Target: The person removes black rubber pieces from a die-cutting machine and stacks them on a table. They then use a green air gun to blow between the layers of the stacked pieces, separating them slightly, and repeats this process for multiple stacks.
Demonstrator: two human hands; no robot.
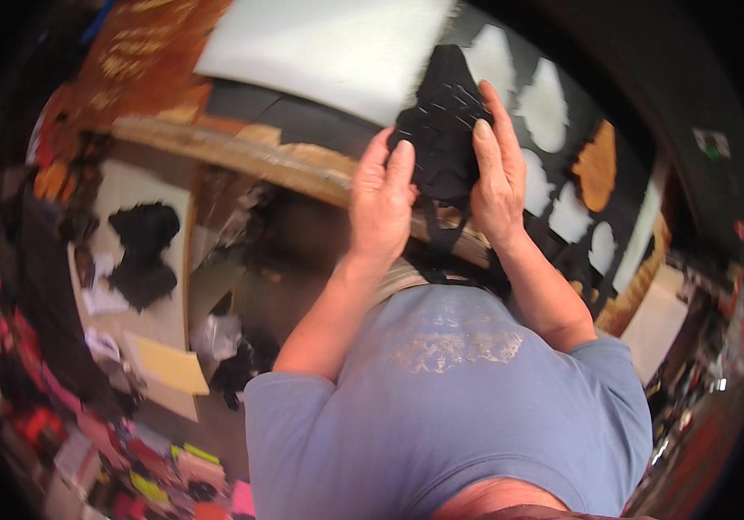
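Note:
Between my two hands is a black cut-out piece with a narrow far end, scalloped sides and short slits across its face; its material is hard to tell. My left hand grips its left edge, thumb on top. On the opposite edge, my right hand holds it with the thumb along the surface and the other fingers partly hidden. The piece is held up over the front edge of the workbench. Just right of it, several pale flat templates and an orange-brown template show against a dark surface.
A large white sheet covers part of the bench behind a worn wooden edge. Lower left, black cut pieces rest on a pale board near a yellow pad. Colourful scraps are heaped at bottom left.

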